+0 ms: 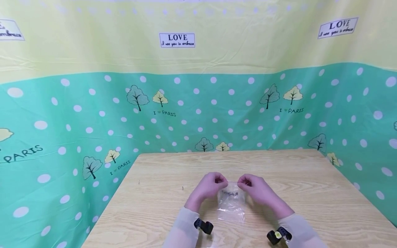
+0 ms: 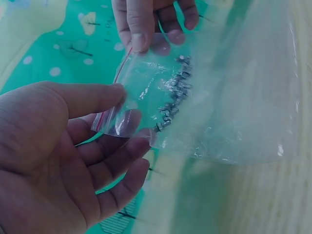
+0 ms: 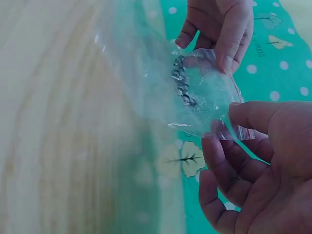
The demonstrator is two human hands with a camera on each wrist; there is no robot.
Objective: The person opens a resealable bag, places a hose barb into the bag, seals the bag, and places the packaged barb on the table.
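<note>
A clear zip bag [image 1: 231,210] with a red line along its top edge is stretched between the two hands, over the table. My left hand [image 1: 211,186] pinches one top corner between thumb and fingers. At the opposite top corner, my right hand [image 1: 255,187] pinches the bag the same way. Inside lies a row of several small, dark, shiny metal pieces [image 2: 176,92], like tiny screws, a little below the zip strip. The left wrist view shows the red-lined strip [image 2: 111,105] running from one hand to the other. The lower part of the bag hangs loose and wrinkled.
The light wood-grain table [image 1: 155,213] spreads under both hands. Two small dark marks show on its left half. A green and yellow printed curtain [image 1: 214,113] surrounds the back and sides. Each wrist wears a black camera on a strap [image 1: 204,226].
</note>
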